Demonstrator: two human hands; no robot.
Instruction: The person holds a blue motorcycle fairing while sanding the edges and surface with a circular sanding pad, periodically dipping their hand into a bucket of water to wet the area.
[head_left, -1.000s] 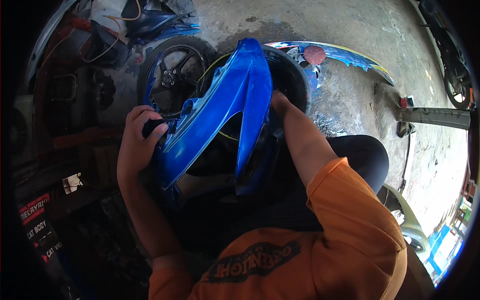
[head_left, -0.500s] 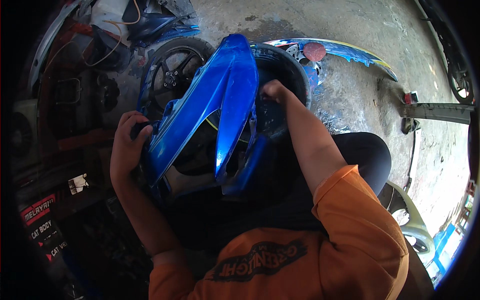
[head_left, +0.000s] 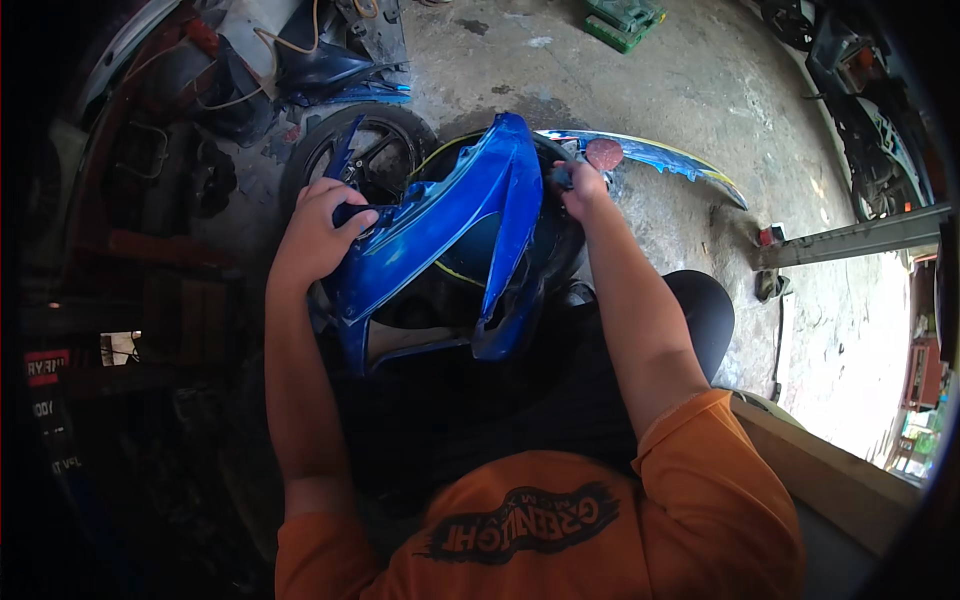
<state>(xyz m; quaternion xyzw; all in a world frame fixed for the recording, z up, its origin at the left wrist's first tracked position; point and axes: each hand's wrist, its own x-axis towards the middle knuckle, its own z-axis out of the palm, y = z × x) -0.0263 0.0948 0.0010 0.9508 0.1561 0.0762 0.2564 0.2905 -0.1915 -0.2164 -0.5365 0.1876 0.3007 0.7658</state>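
A glossy blue motorcycle body panel [head_left: 420, 250] lies slanting across my lap over a dark round tub [head_left: 555, 230]. My left hand [head_left: 320, 230] grips the panel's left edge at a dark mounting part, thumb on top and fingers curled. My right hand [head_left: 586, 188] is at the tub's upper right rim, to the right of the panel's top, fingers closed round a small grey-blue thing too small to name. Just past it are a pink-red disc [head_left: 604, 153] and a long blue-and-yellow panel [head_left: 690, 165] on the floor.
A black wheel [head_left: 370, 140] lies behind the blue panel. Dark body parts [head_left: 330, 75] and a hose fill the upper left. A green case [head_left: 622, 22] stands farther back. A grey beam [head_left: 850, 235], motorcycle parts [head_left: 855, 130] and a wooden board [head_left: 810, 460] are at the right.
My right hand has risen from inside the tub to its upper rim, with a small thing now showing in its fingers. The view has tilted, showing more floor at the top.
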